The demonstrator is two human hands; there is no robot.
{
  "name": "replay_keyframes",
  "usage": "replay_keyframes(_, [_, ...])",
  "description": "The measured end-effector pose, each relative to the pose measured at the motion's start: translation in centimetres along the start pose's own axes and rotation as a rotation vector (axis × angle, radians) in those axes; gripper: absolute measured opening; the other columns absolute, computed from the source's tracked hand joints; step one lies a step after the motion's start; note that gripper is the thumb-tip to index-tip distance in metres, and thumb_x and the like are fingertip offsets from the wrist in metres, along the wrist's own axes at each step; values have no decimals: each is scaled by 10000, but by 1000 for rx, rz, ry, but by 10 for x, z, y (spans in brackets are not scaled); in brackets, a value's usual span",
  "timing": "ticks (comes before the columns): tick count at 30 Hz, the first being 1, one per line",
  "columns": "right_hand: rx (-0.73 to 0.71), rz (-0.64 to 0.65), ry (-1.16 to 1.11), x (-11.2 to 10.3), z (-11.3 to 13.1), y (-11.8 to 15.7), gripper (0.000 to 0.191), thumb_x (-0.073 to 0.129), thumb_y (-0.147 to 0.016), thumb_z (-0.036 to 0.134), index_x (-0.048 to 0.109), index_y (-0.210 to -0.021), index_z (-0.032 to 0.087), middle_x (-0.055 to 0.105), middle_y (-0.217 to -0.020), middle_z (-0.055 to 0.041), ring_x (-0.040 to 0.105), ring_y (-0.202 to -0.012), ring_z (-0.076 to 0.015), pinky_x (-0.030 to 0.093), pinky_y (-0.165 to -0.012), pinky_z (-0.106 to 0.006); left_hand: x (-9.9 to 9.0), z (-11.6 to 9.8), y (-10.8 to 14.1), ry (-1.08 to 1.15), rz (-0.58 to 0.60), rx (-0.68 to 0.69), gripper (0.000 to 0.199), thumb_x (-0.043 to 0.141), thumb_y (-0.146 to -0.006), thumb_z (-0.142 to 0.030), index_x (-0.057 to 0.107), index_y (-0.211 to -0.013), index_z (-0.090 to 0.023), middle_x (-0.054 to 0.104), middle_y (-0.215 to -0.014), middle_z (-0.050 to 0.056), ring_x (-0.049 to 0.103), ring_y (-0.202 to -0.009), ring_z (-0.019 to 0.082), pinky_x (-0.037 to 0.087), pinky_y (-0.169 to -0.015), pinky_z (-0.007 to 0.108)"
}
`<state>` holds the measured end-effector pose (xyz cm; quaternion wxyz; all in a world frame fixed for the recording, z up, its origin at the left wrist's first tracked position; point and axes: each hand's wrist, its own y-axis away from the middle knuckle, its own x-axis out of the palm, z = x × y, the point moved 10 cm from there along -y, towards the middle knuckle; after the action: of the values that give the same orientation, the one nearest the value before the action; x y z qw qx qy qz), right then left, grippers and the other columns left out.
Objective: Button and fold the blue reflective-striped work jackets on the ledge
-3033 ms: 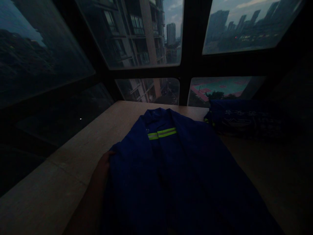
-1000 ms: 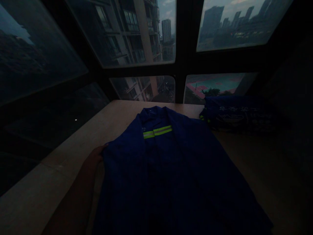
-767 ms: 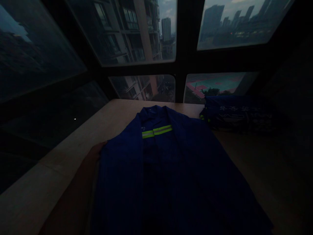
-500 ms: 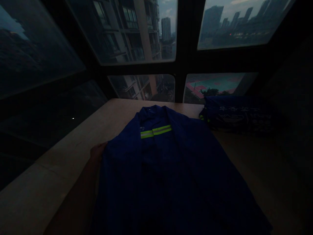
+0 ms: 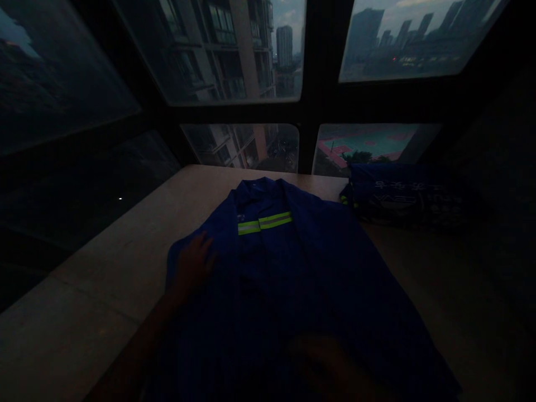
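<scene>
A dark blue jacket (image 5: 268,268) lies spread on the pale surface, its collar toward the windows. Across its chest runs a yellow-green and silver reflective band. My left hand (image 5: 195,262) is over the jacket's left side with its fingers apart and nothing held. Low in the view, my right hand (image 5: 320,354) is a dark blur over the lower part of the jacket, and its fingers cannot be made out.
The pale ledge (image 5: 104,251) extends to the left of the jacket. At the back right sits a folded blue bundle (image 5: 393,195) with white lettering. Dark-framed windows (image 5: 307,111) border the ledge, with buildings outside. The light is dim.
My left hand has let go of the jacket's left edge and moved right, onto the cloth, fingers spread. My right hand has come into view at the bottom.
</scene>
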<state>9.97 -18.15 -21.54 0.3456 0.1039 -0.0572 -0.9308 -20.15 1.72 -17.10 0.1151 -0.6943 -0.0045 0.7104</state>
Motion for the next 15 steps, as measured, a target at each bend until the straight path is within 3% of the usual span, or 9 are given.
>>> replay_keyframes(1, [-3, -102, 63, -40, -9, -2, 356, 420, -998, 360, 571, -1316, 308, 532, -1429, -47, 472, -1334, -245, 380, -1125, -471, 7, -19, 12, -9, 31, 53, 532, 398, -947, -456, 524, -1377, -169, 386, -1549, 136, 375, -1401, 335, 328, -1128, 521])
replay_keyframes(3, [-74, -384, 462, -119, -16, -2, 385, 413, -990, 349, 562, -1341, 298, 520, -1449, -57, 473, -1341, -248, 368, -1132, -498, 23, -45, 36, -21, 91, 92, 555, 396, -953, -497, 468, -1436, -233, 337, -1584, 89, 312, -1438, 353, 299, -1131, 570])
replay_keyframes(5, [-124, -496, 787, -160, -23, -8, 423, 455, -965, 358, 543, -1373, 285, 467, -1497, -66, 397, -1399, -282, 338, -1140, -543, 40, -59, 54, -33, 130, 70, 584, 378, -961, -515, 415, -1477, -244, 316, -1595, 79, 284, -1450, 363, 284, -1131, 590])
replay_keyframes(7, [-106, -514, 1009, -173, -38, -18, 476, 487, -943, 382, 515, -1405, 267, 416, -1531, -86, 341, -1428, -321, 305, -1137, -588, 54, -64, 65, -46, 142, 45, 606, 364, -965, -525, 384, -1496, -233, 309, -1597, 82, 265, -1458, 363, 262, -1141, 595])
replay_keyframes(9, [-54, -510, 1134, -173, -53, -29, 513, 477, -942, 404, 485, -1432, 254, 378, -1552, -100, 320, -1435, -334, 282, -1137, -599, 62, -65, 65, -55, 136, 39, 621, 362, -963, -542, 372, -1503, -236, 299, -1601, 76, 237, -1470, 358, 237, -1151, 596])
replay_keyframes(15, [35, -528, 1214, -178, -60, -59, 530, 402, -964, 442, 459, -1453, 247, 355, -1567, -82, 299, -1444, -315, 226, -1161, -559, 62, -58, 29, -52, 145, 47, 620, 359, -962, -563, 386, -1493, -245, 333, -1586, 92, 251, -1467, 347, 238, -1152, 583])
